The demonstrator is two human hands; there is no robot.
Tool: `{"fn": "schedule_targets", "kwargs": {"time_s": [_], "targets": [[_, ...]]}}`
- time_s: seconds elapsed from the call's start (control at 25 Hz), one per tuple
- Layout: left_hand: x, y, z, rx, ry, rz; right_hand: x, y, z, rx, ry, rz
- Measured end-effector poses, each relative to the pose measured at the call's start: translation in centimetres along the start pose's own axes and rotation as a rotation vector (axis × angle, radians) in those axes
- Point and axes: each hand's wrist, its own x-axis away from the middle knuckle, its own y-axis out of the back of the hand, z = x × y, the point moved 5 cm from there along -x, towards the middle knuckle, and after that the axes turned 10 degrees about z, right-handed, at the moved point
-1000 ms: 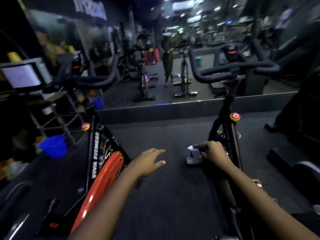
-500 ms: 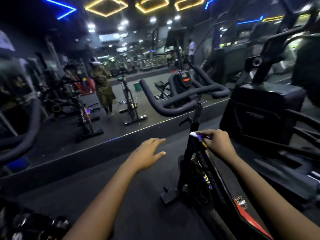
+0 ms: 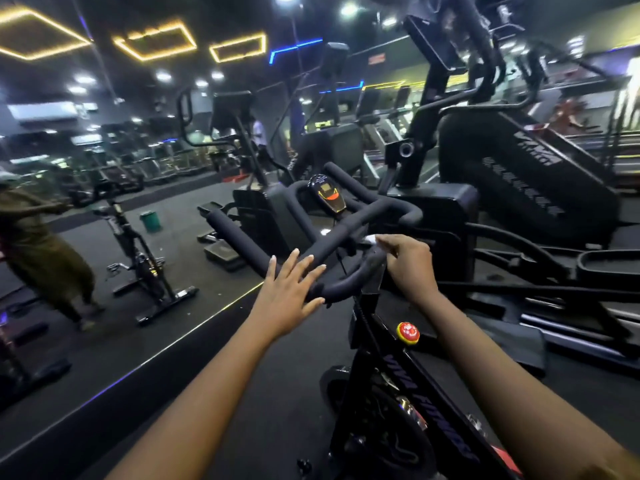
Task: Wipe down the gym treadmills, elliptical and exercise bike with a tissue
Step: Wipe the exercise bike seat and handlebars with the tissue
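Fingers of right hand pinch tissue against handlebar; left hand fingers spread apart

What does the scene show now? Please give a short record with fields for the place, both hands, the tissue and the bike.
place: gym, dim light
left hand: fingers spread, by the handlebar, holds nothing
right hand: pinches the tissue
tissue: white, against the handlebar
exercise bike: black, red knob on frame
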Motion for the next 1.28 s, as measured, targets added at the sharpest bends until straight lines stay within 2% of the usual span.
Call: {"fn": "schedule_targets", "kwargs": {"time_s": [0.16,0.28,0.44,0.52,0.6,0.72,0.8,0.88,1.04,1.12,1.2,1.28], "targets": [[-1.8,-3.4,2.3,0.002,-0.139,-0.064,-1.6,-2.0,-0.6,0.296,0.042,0.091],[-2.3,-5.2,3.0,0.121,-0.192,-0.148,-1.0,-3.4,-0.5,0.447,0.056,0.137],[-2.5,-5.9,3.2,0.249,-0.216,-0.267,1.3,-6.2,2.1,0.526,0.122,0.143],[-2.6,-6.1,3.3,0.273,-0.218,-0.307,3.1,-7.9,3.7,0.516,0.175,0.213],[-2.6,-6.1,3.3,0.275,-0.224,-0.346,3.2,-7.5,4.1,0.468,0.206,0.207],[-2.7,-6.2,3.4,0.298,-0.218,-0.378,-0.8,-4.2,2.2,0.516,0.110,0.055],[-2.6,-6.3,3.4,0.317,-0.227,-0.383,-2.7,-3.2,0.3,0.632,0.017,0.103],[-2.7,-6.4,3.4,0.341,-0.234,-0.384,-2.0,-3.8,-0.2,0.660,0.021,0.150],[-2.7,-6.4,3.4,0.370,-0.231,-0.392,3.3,-6.1,2.2,0.509,0.182,0.020],[-2.7,-6.3,3.4,0.366,-0.229,-0.392,4.7,-6.6,2.8,0.374,0.191,0.007],[-2.7,-6.2,3.5,0.383,-0.230,-0.371,4.0,-5.4,1.4,0.187,0.075,-0.091],[-2.7,-6.1,3.5,0.392,-0.226,-0.370,3.0,-3.4,-1.1,0.010,-0.134,-0.242]]}}
